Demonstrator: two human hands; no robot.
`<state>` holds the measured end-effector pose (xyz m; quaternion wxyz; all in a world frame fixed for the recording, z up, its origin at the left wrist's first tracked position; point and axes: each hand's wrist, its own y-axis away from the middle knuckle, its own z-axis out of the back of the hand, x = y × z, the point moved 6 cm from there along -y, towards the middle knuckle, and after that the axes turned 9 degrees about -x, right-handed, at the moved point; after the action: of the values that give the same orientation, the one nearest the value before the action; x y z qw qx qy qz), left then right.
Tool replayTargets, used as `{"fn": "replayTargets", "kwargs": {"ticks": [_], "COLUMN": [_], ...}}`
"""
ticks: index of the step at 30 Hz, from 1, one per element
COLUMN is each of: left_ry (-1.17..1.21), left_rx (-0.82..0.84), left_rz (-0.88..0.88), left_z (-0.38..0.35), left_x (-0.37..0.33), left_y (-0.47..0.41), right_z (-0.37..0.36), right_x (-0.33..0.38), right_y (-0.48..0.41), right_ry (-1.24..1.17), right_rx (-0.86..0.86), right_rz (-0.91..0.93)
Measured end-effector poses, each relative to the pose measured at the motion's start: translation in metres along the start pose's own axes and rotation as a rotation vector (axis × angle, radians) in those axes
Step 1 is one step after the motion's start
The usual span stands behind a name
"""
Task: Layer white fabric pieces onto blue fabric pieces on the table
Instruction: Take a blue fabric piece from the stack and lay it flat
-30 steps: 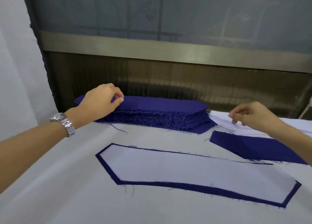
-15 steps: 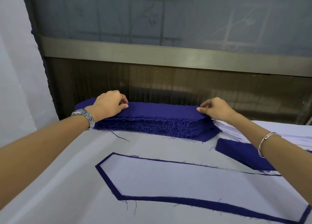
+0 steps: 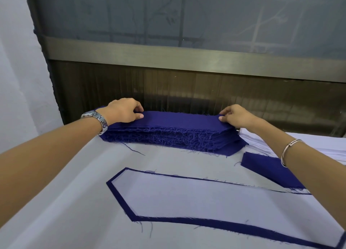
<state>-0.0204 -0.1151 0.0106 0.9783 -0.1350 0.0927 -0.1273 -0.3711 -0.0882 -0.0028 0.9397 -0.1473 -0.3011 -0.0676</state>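
Observation:
A thick stack of blue fabric pieces (image 3: 172, 134) with frayed edges lies at the back of the table. My left hand (image 3: 122, 110) pinches the top blue piece (image 3: 179, 118) at its left end, and my right hand (image 3: 235, 115) pinches the same piece at its right end. In front lies a long white fabric piece (image 3: 206, 198) layered on a blue piece (image 3: 119, 194), whose edge shows as a border. A single blue piece (image 3: 265, 167) lies to the right, partly under my right forearm. A stack of white pieces (image 3: 262, 145) sits behind it.
The table is covered by a white cloth (image 3: 74, 202). A dark ribbed wall panel (image 3: 187, 91) with a metal rail (image 3: 187, 55) rises right behind the stacks. A white wall (image 3: 18, 80) stands at the left.
My right hand has moved left from the white stack to the right end of the blue stack and pinched the top piece. My left hand kept its grip at the left end.

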Motion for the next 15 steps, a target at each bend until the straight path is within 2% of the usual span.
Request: {"fn": "replayTargets", "kwargs": {"ticks": [3,7,15], "left_ry": [0.115,0.212,0.235], "left_rx": [0.021,0.029,0.026], "left_rz": [0.055,0.091,0.094], "left_z": [-0.003,-0.006,-0.009], "left_x": [0.005,0.01,0.01], "left_y": [-0.001,-0.002,-0.003], "right_z": [0.004,0.013,0.022], "right_x": [-0.003,-0.009,-0.014], "right_y": [0.0,0.001,0.005], "right_ry": [-0.104,-0.268,-0.274], "right_rx": [-0.013,-0.114,-0.235], "right_rz": [-0.056,-0.089,-0.023]}}
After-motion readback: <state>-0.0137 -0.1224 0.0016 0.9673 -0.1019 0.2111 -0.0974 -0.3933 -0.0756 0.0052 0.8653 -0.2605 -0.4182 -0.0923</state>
